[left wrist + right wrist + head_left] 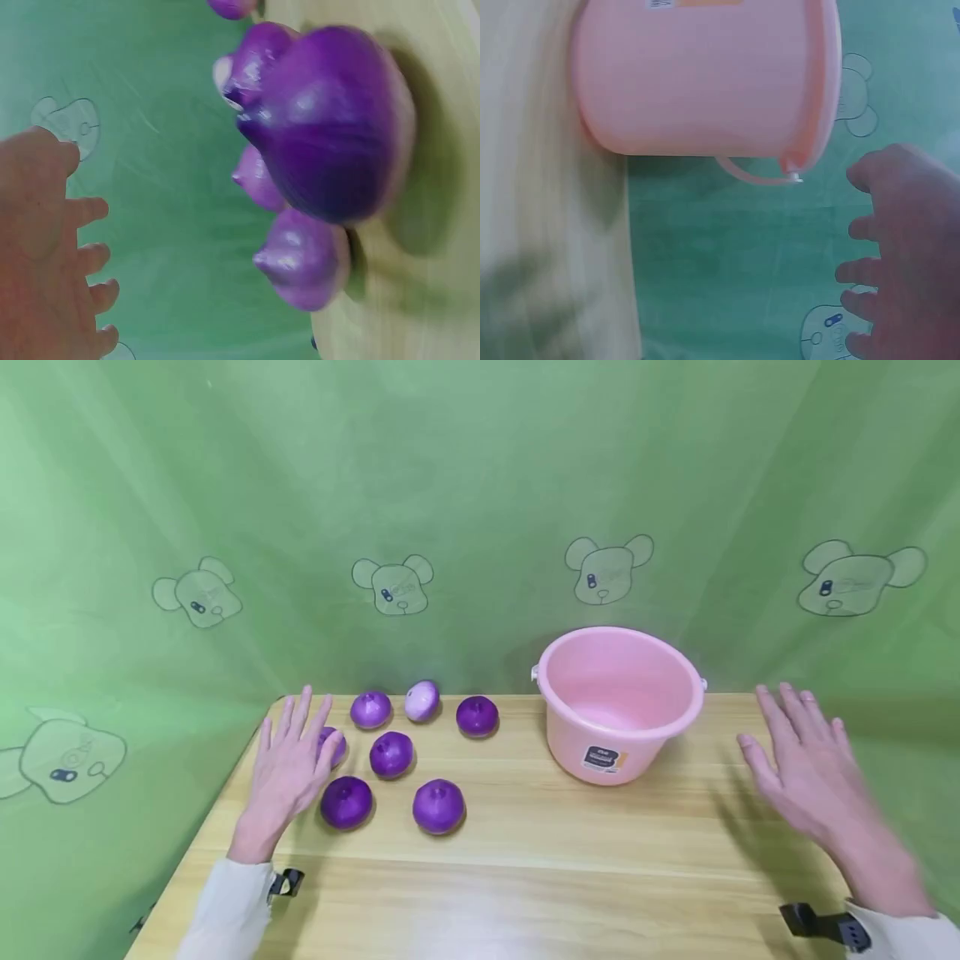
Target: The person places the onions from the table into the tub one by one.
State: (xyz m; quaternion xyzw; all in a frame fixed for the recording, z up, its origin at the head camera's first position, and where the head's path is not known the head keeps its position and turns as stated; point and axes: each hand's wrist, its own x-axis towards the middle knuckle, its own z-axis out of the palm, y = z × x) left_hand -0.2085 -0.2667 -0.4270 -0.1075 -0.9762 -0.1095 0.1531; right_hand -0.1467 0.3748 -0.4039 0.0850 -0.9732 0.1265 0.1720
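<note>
My left hand (288,768) hovers over the left side of the table, palm down with fingers straight, and holds nothing. Several purple onions lie beside it. Closest is a dark onion (347,802), which looms large in the left wrist view. Another onion (337,747) is partly hidden behind my left thumb. A paler onion (422,701) lies on its side at the back. Over the right side, my right hand (810,768) is also spread and holds nothing. To its left stands a pink bucket (567,735), upright, with no contents showing inside.
The wooden table (480,893) ends at the back against a green curtain (480,468) printed with mouse faces. The bucket's pale handle (754,178) hangs down behind it. Black straps (821,925) circle both wrists over white sleeves.
</note>
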